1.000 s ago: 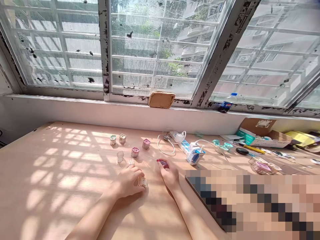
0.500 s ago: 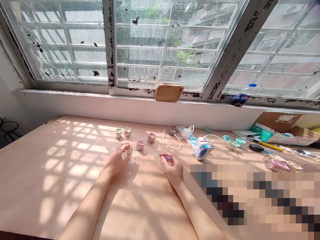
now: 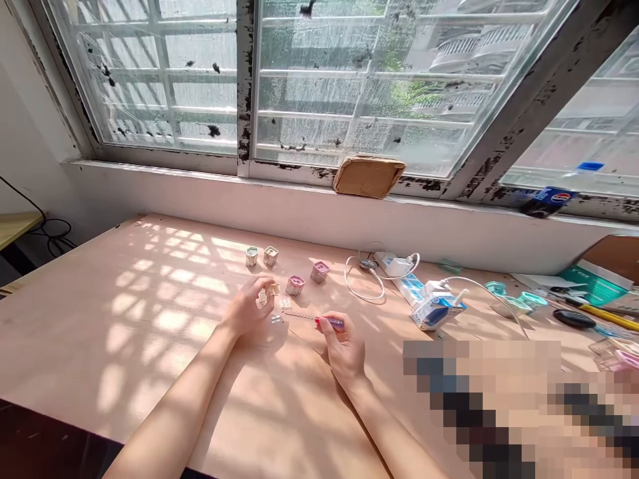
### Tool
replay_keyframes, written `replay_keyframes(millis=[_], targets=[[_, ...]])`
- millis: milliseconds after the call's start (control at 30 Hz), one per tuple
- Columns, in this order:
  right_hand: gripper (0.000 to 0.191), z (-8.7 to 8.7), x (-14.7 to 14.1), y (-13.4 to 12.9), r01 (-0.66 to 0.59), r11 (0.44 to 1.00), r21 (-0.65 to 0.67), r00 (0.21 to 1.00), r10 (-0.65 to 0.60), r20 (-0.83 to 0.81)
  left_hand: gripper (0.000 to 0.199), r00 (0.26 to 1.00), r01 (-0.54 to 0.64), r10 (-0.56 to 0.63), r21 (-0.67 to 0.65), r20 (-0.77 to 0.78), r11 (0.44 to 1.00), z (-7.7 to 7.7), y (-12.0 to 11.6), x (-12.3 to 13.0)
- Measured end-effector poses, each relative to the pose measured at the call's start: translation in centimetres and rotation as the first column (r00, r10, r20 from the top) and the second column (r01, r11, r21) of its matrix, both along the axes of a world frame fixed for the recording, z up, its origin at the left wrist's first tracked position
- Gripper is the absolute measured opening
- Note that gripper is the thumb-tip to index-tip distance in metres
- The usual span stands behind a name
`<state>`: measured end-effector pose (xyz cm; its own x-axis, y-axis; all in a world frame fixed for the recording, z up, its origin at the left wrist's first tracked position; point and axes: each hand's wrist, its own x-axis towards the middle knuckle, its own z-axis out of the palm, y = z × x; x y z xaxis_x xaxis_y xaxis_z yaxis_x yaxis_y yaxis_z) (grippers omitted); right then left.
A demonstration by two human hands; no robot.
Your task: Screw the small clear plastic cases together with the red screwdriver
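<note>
My left hand [image 3: 249, 305] has its fingers closed around a small cream-coloured case [image 3: 272, 291] with clear sides, partly hidden by the fingers. In my right hand [image 3: 344, 342] is a thin screwdriver [image 3: 331, 323] with a purple handle and red collar. Its shaft points left, with the tip close to small loose parts on the table. Those are a clear plastic piece [image 3: 285, 303] and small silver metal pieces [image 3: 276, 320]. Just behind stand two pink-topped cases [image 3: 295, 285], [image 3: 320, 271], a green-topped case [image 3: 251, 256] and a yellow-topped case [image 3: 270, 255].
A power strip [image 3: 407, 285] with white cables and a blue-and-white box [image 3: 432, 309] lie right of my hands. Farther right are teal cases [image 3: 532, 301], a black oval object [image 3: 574, 318] and a yellow-handled tool [image 3: 612, 315]. A cola bottle [image 3: 549, 198] leans on the sill.
The view has turned slightly, shifting the scene rightward. My right hand has brought the screwdriver tip left, closer to the loose parts. My left hand still holds the cream case.
</note>
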<state>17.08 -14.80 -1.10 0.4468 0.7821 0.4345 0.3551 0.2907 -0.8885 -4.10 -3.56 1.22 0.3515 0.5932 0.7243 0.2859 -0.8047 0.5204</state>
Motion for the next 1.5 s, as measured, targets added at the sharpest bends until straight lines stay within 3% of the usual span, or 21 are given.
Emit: replay_keyframes(millis=[267,500,733,1500], targets=[[0.04,0.1,-2.1,0.6,-0.048,0.998,-0.04,0.993,0.052,0.103,0.046,0.997,0.058,-0.058,0.006,0.043,0.998,0.2,-0.2,0.1],[0.039,0.3,-2.2,0.7,-0.044,0.998,-0.046,0.985,0.051,0.168,0.043,0.997,0.056,-0.054,-0.03,0.057,0.998,0.0,0.0,0.2],[0.041,0.2,-2.1,0.4,-0.127,0.979,-0.16,0.988,0.14,0.069,0.04,0.998,0.039,-0.037,-0.03,0.054,0.999,0.6,-0.4,0.3],[0.037,0.5,-2.3,0.4,-0.084,0.991,-0.108,0.985,0.099,0.143,0.044,0.999,0.014,-0.014,0.0,0.052,1.0,0.1,-0.2,0.2]])
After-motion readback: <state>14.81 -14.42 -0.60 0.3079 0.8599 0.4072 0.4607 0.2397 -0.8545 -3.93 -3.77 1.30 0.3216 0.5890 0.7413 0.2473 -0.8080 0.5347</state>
